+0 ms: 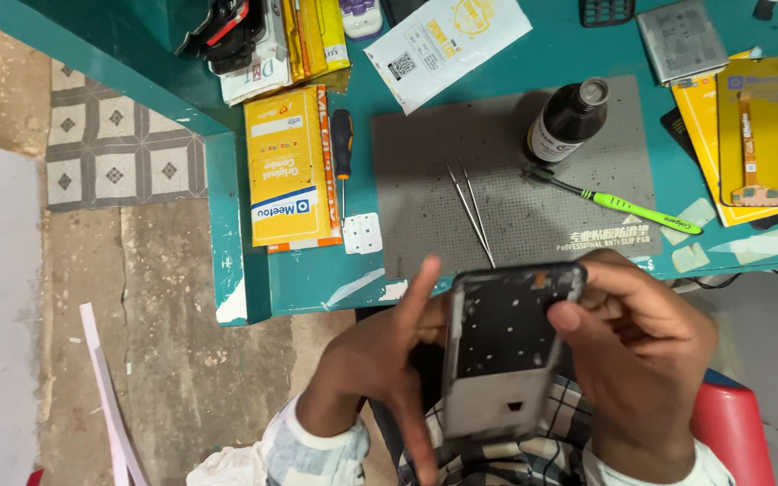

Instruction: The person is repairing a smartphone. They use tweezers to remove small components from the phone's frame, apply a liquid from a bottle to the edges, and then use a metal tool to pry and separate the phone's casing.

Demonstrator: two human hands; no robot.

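1. Broadly, the teal worktop (533, 54) fills the upper part of the frame, its edge running across the middle.
2. A grey perforated mat (425, 198) lies on it at centre, carrying a dark bottle (566, 120), a green-handled brush (628, 207) and thin metal tweezers (470, 211).
3. A yellow box (285, 171) sits left of the mat, with a black-handled screwdriver (342, 153) just beside it.
4. A yellow sheet bearing a flat cable part (758, 130) lies at the upper right.
5. The phone frame (506, 346), dark inside with a grey lower panel, is held at lower centre, below the worktop edge and above a checked lap.
6. The right hand (646, 351) grasps the phone frame's right side, fingers (578, 315) curled over its top corner.
7. The left hand (380, 360) supports the left edge, forefinger raised straight.
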